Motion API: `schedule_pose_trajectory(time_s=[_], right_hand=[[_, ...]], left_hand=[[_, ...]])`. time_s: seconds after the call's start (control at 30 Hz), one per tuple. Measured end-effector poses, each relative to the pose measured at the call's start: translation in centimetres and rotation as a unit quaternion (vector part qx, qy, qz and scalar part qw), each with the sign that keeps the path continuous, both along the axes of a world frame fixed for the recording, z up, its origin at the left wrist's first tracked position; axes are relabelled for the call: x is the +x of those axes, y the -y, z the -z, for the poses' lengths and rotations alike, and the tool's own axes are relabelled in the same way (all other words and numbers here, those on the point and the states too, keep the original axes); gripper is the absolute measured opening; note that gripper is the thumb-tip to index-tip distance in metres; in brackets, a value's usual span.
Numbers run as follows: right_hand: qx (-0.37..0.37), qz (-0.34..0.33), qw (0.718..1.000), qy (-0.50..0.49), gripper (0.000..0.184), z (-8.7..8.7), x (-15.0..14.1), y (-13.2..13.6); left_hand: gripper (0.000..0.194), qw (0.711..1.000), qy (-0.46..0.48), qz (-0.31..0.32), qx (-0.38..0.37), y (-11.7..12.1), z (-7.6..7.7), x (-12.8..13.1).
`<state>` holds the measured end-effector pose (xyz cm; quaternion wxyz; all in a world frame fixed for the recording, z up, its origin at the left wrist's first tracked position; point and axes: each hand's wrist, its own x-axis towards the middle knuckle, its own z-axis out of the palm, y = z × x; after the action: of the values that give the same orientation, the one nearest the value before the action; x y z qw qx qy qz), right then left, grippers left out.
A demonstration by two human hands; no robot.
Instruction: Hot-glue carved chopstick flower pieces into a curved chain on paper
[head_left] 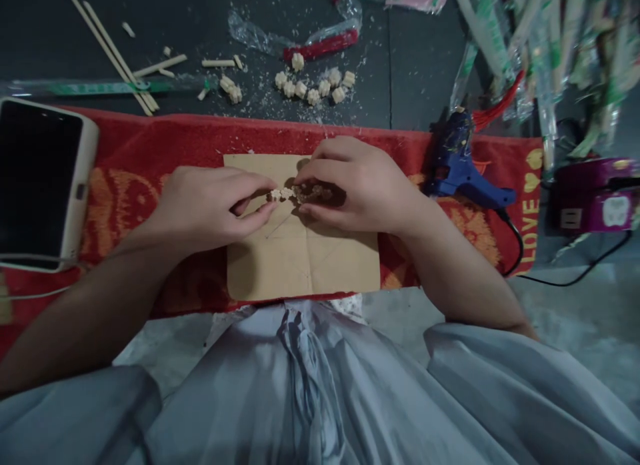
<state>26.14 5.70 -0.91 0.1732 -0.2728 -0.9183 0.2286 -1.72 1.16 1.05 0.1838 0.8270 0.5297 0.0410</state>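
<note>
My left hand [210, 205] and my right hand [350, 182] meet over a tan sheet of cardboard [300, 252] lying on a red towel [150, 152]. Between their pinched fingertips is a small row of pale wooden bits [287, 194], joined into a short strip. The left thumb and forefinger pinch its left end. My right fingers curl over its right end, which lies in shadow under the hand.
A blue glue gun [457, 168] lies on the towel to the right, its cord trailing off. A phone [40, 182] rests at the left. Beyond the towel lie several cut wooden bits [315, 85], thin sticks [113, 52], plastic wrappers [300, 42] and sawdust. A purple box [595, 195] sits far right.
</note>
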Motion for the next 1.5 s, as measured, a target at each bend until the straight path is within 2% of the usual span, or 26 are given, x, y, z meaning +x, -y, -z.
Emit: schedule_pose_trajectory(time_s=[0.3,0.67,1.07,1.5], right_hand=[[0.001,-0.007,1.0,-0.01,0.026,0.5,0.0,-0.2],[-0.008,-0.002,1.0,-0.013,0.023,0.3,-0.3,-0.2],[-0.005,-0.005,0.999,-0.033,0.023,0.9,-0.3,-0.2],[-0.009,-0.001,0.999,-0.033,0.022,0.8,-0.3,-0.1]], left_hand=[[0.045,0.999,0.03,0.024,0.026,-0.1,0.6,-0.5],[0.037,1.0,-0.02,-0.003,0.005,-0.1,0.9,-0.5],[0.032,0.999,0.043,-0.016,-0.006,-0.1,1.2,-0.8],[0.026,0.999,0.023,-0.034,-0.016,-0.2,0.9,-0.6]])
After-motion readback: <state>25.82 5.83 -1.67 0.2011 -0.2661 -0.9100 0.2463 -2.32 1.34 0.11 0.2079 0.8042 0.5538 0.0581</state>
